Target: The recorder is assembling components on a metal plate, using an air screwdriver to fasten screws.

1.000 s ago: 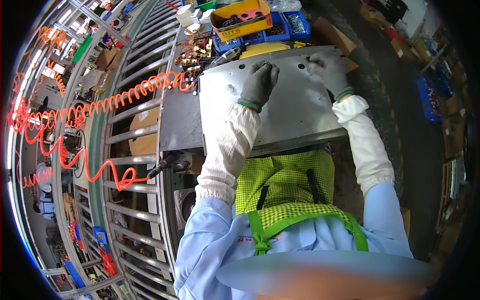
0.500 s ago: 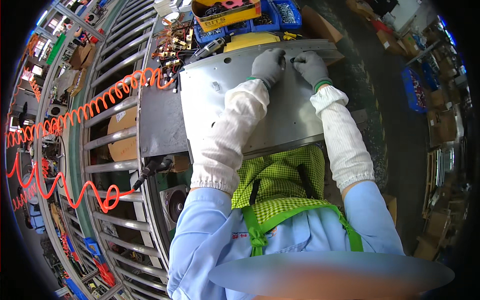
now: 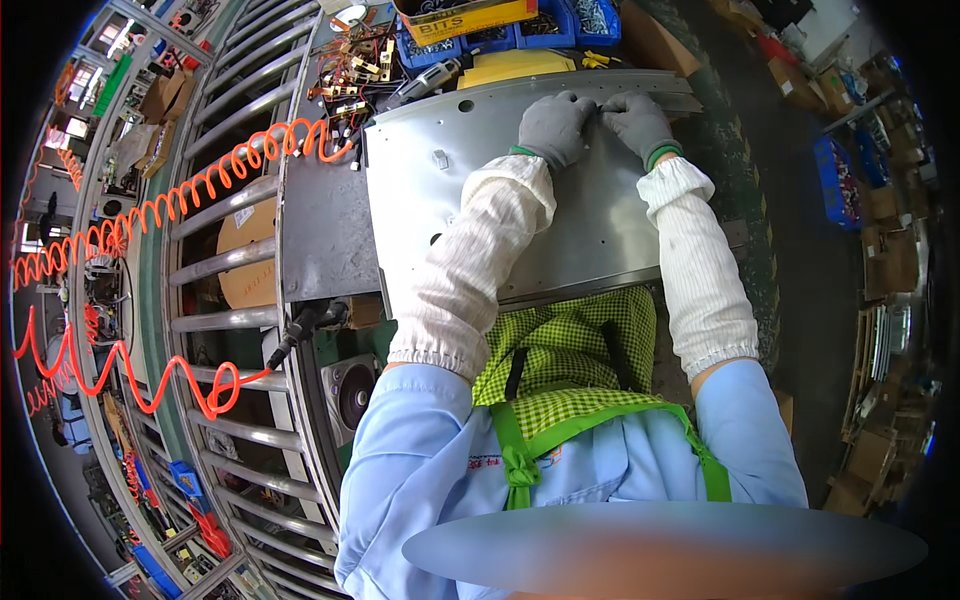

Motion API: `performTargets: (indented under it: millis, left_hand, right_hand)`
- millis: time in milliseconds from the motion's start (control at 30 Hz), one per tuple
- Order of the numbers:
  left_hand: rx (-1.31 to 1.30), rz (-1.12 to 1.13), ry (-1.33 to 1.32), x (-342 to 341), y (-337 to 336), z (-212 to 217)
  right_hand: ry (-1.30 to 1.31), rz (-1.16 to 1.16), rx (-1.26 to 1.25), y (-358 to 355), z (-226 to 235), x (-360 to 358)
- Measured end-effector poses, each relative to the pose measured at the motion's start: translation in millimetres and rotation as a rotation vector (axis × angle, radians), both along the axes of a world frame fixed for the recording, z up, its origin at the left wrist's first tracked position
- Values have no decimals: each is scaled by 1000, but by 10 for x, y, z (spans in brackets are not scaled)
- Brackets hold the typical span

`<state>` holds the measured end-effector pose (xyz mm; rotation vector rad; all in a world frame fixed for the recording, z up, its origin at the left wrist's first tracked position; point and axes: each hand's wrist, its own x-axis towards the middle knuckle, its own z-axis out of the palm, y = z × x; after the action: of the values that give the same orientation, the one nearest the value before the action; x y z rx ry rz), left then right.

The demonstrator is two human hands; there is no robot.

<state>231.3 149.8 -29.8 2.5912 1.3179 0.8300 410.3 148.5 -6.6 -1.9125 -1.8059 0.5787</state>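
Note:
A large grey sheet-metal panel (image 3: 590,225) with small holes lies flat in front of me. My left hand (image 3: 555,130), in a grey glove, is over its far part with the fingers curled and closed. Just to its right, my right hand (image 3: 638,125), gloved the same way, has its fingers pinched together, their tips pointing toward the left hand. A tiny dark spot shows at the right fingertips, too small to name. Whatever the left fingers hold is hidden by the glove. The two hands nearly touch near the panel's far edge.
Behind the panel stand blue bins (image 3: 590,22) of small hardware, a yellow box (image 3: 470,22) and a power screwdriver (image 3: 428,80). Wired parts (image 3: 350,85) are heaped at the far left. An orange coiled hose (image 3: 200,195) crosses the roller conveyor (image 3: 235,322) on my left.
The right hand has moved in closer to the left, narrowing the gap between their fingertips. The panel and bench appear shifted slightly right in the view.

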Motion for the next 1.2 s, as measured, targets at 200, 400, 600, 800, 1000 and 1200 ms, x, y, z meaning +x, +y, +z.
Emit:
performTargets:
  millis: [200,400,600,800,1000,1200]
  left_hand:
    - [27,-17,-58,1,-5,-25]
    - [-24,-85,4,-28,58,11]
    - [-138,-57,204,-22,9,149]
    - [-139,-74,247,-34,-10,204]
    - [-117,-91,251,-48,-12,199]
    - [-147,-93,267,-7,-7,201]
  right_hand:
    - [-47,16,-17,114,-97,65]
    - [-147,126,-181,361,22,92]
    - [127,401,-360,427,291,466]
    - [167,585,-204,442,31,623]
    - [326,584,-244,530,-103,646]
    - [280,659,-323,602,37,542]
